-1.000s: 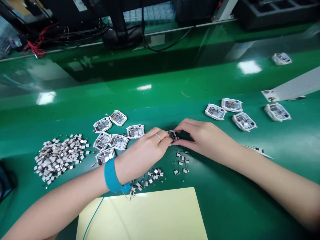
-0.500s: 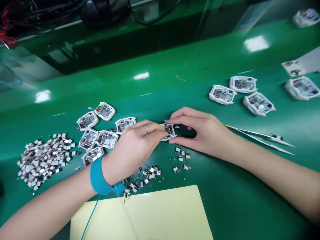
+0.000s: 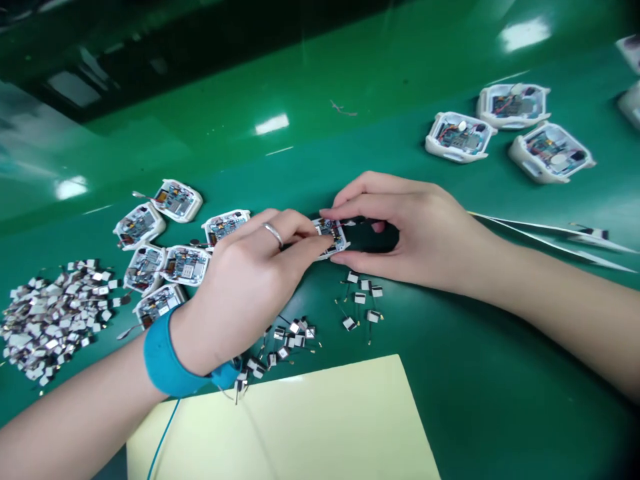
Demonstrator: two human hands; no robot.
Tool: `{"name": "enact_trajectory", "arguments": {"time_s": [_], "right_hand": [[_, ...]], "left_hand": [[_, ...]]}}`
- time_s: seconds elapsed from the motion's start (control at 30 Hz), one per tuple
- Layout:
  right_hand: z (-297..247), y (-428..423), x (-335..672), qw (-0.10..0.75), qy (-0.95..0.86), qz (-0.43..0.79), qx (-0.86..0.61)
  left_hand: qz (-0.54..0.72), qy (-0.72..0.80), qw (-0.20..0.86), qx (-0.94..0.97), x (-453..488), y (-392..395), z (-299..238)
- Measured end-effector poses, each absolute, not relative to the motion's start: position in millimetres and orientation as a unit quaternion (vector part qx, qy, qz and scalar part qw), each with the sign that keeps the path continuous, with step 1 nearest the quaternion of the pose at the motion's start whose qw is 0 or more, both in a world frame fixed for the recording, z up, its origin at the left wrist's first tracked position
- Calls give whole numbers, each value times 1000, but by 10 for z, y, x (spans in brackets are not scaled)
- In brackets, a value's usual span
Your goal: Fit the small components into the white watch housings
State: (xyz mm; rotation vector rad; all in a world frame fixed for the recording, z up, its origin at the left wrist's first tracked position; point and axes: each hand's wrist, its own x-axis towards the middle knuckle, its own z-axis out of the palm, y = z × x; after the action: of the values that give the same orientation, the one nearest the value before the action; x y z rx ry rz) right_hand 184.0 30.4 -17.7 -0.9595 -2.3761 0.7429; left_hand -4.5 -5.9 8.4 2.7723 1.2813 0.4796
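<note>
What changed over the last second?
The head camera tilted, shifting everything up and left in view. The left hand and right hand still hold the white-framed circuit module, more of its board now showing. The wired components on the green mat stayed put.

Head view tipped lower and swung: the black equipment and red wires along the far bench left the frame, while the long tweezers (image 3: 550, 233) came fully into sight at right. The white-framed circuit module (image 3: 330, 237), earlier mostly covered by fingers, showed more of its face between the left hand (image 3: 245, 300) and right hand (image 3: 405, 233).
</note>
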Motion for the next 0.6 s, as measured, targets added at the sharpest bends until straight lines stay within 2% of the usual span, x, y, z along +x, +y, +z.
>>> {"name": "enact_trajectory", "arguments": {"time_s": [0.33, 0.6], "right_hand": [[-155, 301, 1840, 231, -864, 270, -358], [-168, 304, 1840, 231, -863, 262, -365]], "left_hand": [[125, 429, 8, 895, 8, -81, 60], [124, 438, 88, 886, 38, -68, 78]]}}
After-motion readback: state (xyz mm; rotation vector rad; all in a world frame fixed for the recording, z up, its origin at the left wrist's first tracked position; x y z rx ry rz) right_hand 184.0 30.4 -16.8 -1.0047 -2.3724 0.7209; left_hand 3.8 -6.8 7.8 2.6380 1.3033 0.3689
